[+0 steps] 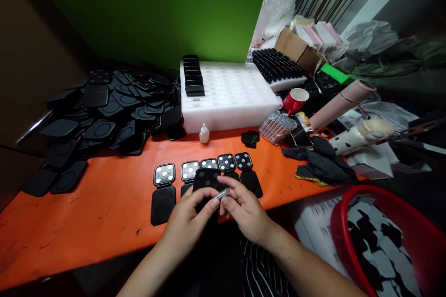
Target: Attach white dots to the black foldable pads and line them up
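My left hand (pixel 188 218) is closed, with thumb and forefinger at the lower end of a short silver rod (pixel 221 194) that looks like a stack of small discs. The rod's upper end sits between the closed fingers of my right hand (pixel 249 211). Just behind the fingers is a black square case (pixel 205 177) with dark round spots, tilted up, its lower part hidden by my left hand. Beyond it, several opened black hinged cases lie in a row; the leftmost lid (pixel 164 174) shows white round spots, and its other half (pixel 163 205) lies flat and black.
A large heap of black cases (pixel 111 102) covers the table's left. Behind stands a white foam block (pixel 230 113), with a small dropper bottle (pixel 204 133) before it. Wrapped silver rods (pixel 277 125), a red mug (pixel 296 100), dark gloves (pixel 317 164) and a red tub (pixel 343 236) are rightward.
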Tool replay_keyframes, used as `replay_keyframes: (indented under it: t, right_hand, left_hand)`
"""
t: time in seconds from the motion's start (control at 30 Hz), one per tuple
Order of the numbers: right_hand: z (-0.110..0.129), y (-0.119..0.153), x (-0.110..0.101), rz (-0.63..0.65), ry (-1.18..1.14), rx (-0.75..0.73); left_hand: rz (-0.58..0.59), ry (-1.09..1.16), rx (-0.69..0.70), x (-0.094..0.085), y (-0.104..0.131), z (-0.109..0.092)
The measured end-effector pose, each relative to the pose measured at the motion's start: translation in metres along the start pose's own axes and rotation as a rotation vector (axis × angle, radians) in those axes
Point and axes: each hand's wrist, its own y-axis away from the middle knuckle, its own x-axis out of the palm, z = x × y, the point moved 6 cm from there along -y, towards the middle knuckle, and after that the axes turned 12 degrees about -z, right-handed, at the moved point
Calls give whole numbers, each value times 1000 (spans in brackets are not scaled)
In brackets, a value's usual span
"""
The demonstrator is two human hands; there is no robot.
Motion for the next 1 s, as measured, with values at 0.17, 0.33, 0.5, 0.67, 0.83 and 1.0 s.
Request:
replay_keyframes:
  t: [0.17,0.33,0.5,0.67,0.83,1.0]
  right_hand:
    - [7,1,-11,-184,147,-229]
    - [18,4,-24,-325,322,-344]
    - [30,5,-26,-324,385,-512]
    - [41,4,-16,-292,482,-659]
    - [47,0,-16,-278,496,-671]
    - [49,-7,-18,-231,502,-664]
  left_hand:
    - [69,231,-167,6,1,11]
    - [85,348,-252,7,3,14]
    - [76,368,-285,9,3,16]
    - [84,357,-260,10,4,14]
    - [91,273,-222,11,5,13]
    - [81,286,-248,13,6,15]
